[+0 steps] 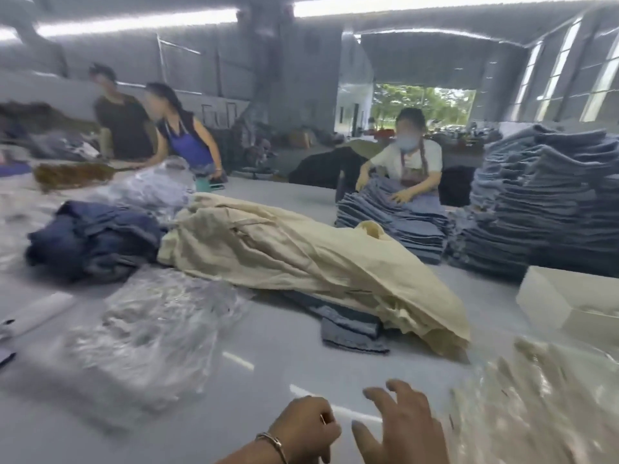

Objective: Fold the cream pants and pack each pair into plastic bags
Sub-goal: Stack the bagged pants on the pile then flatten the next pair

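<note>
The cream pants (301, 262) lie heaped at twelve o'clock, soft and floppy; grab the waistband. The left hand (301, 430) is curled, holding nothing; the right hand (402, 426) is spread open.

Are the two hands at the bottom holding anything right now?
The right hand holds nothing; its fingers are spread open above the table. The left hand is curled, and the blur hides whether it holds anything. Neither touches the cream pants.
</note>
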Tool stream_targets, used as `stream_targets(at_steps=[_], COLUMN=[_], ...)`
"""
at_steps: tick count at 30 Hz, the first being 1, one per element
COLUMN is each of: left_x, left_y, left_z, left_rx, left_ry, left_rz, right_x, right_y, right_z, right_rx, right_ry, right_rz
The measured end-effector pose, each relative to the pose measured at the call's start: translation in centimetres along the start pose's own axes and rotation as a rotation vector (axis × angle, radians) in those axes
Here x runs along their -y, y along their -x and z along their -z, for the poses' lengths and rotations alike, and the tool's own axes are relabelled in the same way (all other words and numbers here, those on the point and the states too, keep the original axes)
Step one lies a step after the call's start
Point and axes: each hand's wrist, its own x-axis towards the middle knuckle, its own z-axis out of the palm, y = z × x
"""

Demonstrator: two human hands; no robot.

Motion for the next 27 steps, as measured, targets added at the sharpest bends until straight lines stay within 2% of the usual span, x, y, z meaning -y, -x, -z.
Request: stream_targets(at_steps=[3, 5, 8, 11, 14, 18, 20, 24, 27], left_x=[6.6, 10.6, 16.0, 20.4, 23.8, 25.1, 24.6, 24.0, 24.0], left_y=[-0.5, -1.0, -2.9, -6.1, -9.6, -13.8, -16.0, -20.5, -23.1], left_z=[4.0, 7.1, 12.4, 18.1, 23.4, 27.7, 28.9, 30.4, 30.5], left_rx=[-0.054, -0.074, -0.127, -0.136, -0.167, -0.166, -0.142, -0.167, -0.155], left_ry=[0.074, 0.156, 0.250, 0.352, 0.432, 0.484, 0.486, 0.488, 0.515], left_rz=[0.083, 0.125, 0.190, 0.215, 0.219, 0.147, 0.067, -0.041, -0.076], right_x=[5.2, 8.3, 12.2, 14.9, 16.0, 15.7, 15.4, 15.2, 14.6], right_y=[-5.0, -9.2, -17.4, -27.4, -37.9, -48.9, -52.5, -55.9, -56.6], right_z=[-3.4, -5.3, -7.2, -7.6, -6.9, -6.4, -6.8, -8.4, -9.7], right_rx=[0.115, 0.134, 0.055, -0.106, -0.212, -0.257, -0.226, -0.064, -0.135], right_ry=[0.003, 0.019, 0.069, 0.106, 0.128, 0.132, 0.119, 0.163, 0.321], right_rz=[0.028, 0.037, 0.072, 0.091, 0.021, -0.142, -0.194, -0.179, -0.161])
